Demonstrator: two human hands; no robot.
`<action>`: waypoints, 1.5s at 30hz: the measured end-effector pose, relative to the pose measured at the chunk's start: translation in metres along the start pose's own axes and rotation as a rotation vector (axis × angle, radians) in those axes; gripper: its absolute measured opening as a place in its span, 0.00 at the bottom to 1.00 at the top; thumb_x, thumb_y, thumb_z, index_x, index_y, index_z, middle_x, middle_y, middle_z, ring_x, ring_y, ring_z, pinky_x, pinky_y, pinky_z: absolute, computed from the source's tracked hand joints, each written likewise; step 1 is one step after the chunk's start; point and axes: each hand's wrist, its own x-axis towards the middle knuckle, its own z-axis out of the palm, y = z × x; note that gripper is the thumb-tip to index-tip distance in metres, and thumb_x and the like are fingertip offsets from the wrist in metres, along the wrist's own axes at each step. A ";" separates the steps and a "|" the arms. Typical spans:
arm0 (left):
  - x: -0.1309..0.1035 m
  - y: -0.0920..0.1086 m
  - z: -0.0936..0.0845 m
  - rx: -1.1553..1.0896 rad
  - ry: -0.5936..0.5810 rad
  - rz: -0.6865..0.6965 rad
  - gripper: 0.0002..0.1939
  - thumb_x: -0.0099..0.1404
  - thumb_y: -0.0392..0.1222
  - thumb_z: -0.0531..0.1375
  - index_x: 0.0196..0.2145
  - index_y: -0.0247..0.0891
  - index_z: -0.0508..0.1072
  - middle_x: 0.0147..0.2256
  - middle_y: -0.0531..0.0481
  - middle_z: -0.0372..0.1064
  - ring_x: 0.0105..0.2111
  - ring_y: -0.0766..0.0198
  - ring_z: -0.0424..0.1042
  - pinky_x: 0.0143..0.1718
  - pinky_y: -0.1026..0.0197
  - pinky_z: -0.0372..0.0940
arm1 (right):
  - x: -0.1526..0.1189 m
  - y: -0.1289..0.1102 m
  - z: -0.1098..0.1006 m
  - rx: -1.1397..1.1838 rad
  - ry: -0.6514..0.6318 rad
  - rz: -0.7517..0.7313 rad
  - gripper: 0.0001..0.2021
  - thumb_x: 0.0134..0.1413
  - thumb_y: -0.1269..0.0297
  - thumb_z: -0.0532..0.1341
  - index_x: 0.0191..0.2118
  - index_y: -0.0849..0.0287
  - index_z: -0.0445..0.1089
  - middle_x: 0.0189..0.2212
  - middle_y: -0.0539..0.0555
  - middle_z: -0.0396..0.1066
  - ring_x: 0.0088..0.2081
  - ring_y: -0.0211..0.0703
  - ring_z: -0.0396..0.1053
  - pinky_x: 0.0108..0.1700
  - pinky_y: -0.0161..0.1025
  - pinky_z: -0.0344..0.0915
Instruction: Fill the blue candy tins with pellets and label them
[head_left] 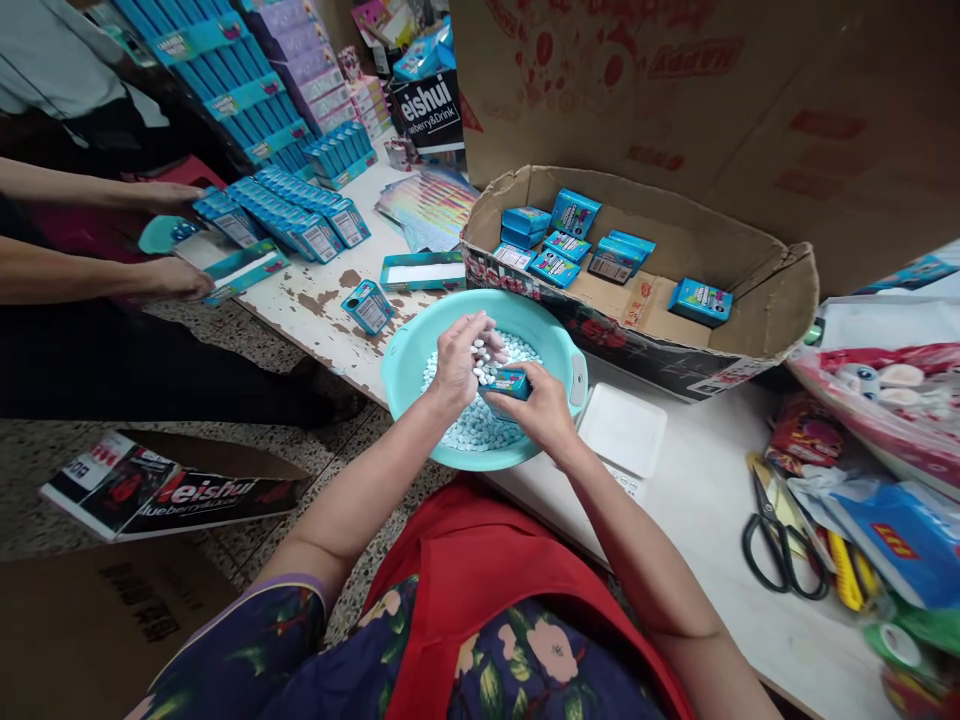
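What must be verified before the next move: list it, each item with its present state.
1. Left hand holding white pieces: ok, cupped with several.
2. Right hand gripping the small blue box: ok.
3. Both hands above the teal basin: ok.
4. Blue box's fill level: cannot tell, its inside is hidden.
5. White scale's reading: cannot tell, too small to read.
6. Co-worker's hands away from the basin: ok, they are at the boxes on the left.
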 end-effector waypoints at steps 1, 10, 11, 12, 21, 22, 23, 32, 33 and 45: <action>0.000 0.000 -0.001 0.006 -0.008 0.003 0.18 0.55 0.55 0.64 0.30 0.36 0.68 0.21 0.54 0.67 0.20 0.67 0.69 0.22 0.66 0.63 | 0.000 0.000 -0.001 0.017 0.005 -0.002 0.17 0.45 0.56 0.68 0.42 0.54 0.72 0.40 0.54 0.74 0.44 0.52 0.71 0.47 0.46 0.65; -0.002 0.000 0.005 0.070 -0.079 0.061 0.15 0.58 0.53 0.63 0.30 0.37 0.69 0.24 0.53 0.66 0.21 0.68 0.68 0.27 0.63 0.66 | -0.001 0.002 -0.002 0.094 -0.007 -0.022 0.17 0.43 0.59 0.70 0.41 0.53 0.72 0.39 0.53 0.73 0.43 0.50 0.71 0.47 0.46 0.66; 0.002 0.002 0.002 0.099 -0.075 0.078 0.16 0.59 0.54 0.61 0.30 0.37 0.69 0.24 0.53 0.66 0.22 0.68 0.67 0.28 0.63 0.66 | -0.001 0.003 -0.005 0.113 -0.003 -0.016 0.17 0.43 0.58 0.70 0.42 0.53 0.73 0.39 0.52 0.73 0.43 0.49 0.71 0.47 0.46 0.66; 0.007 0.003 -0.003 0.159 -0.056 0.108 0.16 0.60 0.55 0.59 0.32 0.38 0.69 0.25 0.52 0.67 0.23 0.67 0.68 0.29 0.62 0.67 | -0.001 0.004 -0.008 0.135 0.014 -0.007 0.17 0.43 0.58 0.70 0.42 0.53 0.73 0.39 0.52 0.73 0.43 0.49 0.71 0.47 0.45 0.66; 0.018 -0.020 -0.071 1.912 -0.439 -0.143 0.35 0.59 0.61 0.57 0.56 0.32 0.64 0.59 0.26 0.55 0.58 0.29 0.55 0.52 0.36 0.58 | 0.001 0.013 -0.017 0.158 0.210 -0.032 0.17 0.45 0.56 0.69 0.43 0.52 0.72 0.39 0.52 0.73 0.42 0.48 0.70 0.47 0.45 0.66; 0.009 -0.024 -0.068 1.941 -0.491 -0.175 0.39 0.58 0.64 0.56 0.58 0.32 0.62 0.60 0.25 0.53 0.58 0.27 0.55 0.51 0.35 0.59 | 0.002 0.013 -0.014 0.146 0.240 -0.017 0.17 0.45 0.56 0.69 0.43 0.52 0.72 0.39 0.52 0.73 0.43 0.48 0.70 0.47 0.45 0.66; -0.001 -0.028 -0.063 1.938 -0.557 -0.187 0.42 0.57 0.66 0.56 0.59 0.33 0.60 0.60 0.25 0.52 0.57 0.27 0.56 0.49 0.36 0.60 | 0.002 0.014 -0.012 0.131 0.262 -0.007 0.17 0.46 0.57 0.68 0.43 0.52 0.72 0.40 0.52 0.72 0.43 0.48 0.70 0.48 0.45 0.66; -0.029 -0.044 -0.032 1.610 -0.864 -0.115 0.18 0.56 0.43 0.57 0.45 0.36 0.71 0.38 0.40 0.71 0.38 0.48 0.72 0.37 0.54 0.65 | 0.003 0.013 -0.011 0.083 0.296 0.036 0.16 0.45 0.58 0.68 0.42 0.54 0.73 0.38 0.52 0.73 0.42 0.47 0.70 0.46 0.44 0.65; -0.025 -0.042 -0.034 1.587 -0.821 -0.119 0.16 0.54 0.40 0.58 0.42 0.37 0.72 0.35 0.43 0.71 0.37 0.50 0.72 0.36 0.56 0.64 | 0.003 0.013 -0.012 0.087 0.296 0.039 0.17 0.45 0.58 0.68 0.42 0.54 0.73 0.38 0.52 0.73 0.42 0.47 0.70 0.46 0.43 0.65; -0.007 0.008 -0.022 0.036 -0.025 -0.030 0.14 0.51 0.45 0.64 0.33 0.39 0.64 0.23 0.56 0.65 0.20 0.69 0.66 0.20 0.68 0.62 | 0.004 0.007 0.003 0.064 0.062 -0.023 0.16 0.44 0.61 0.68 0.41 0.56 0.73 0.39 0.54 0.73 0.42 0.50 0.71 0.46 0.45 0.65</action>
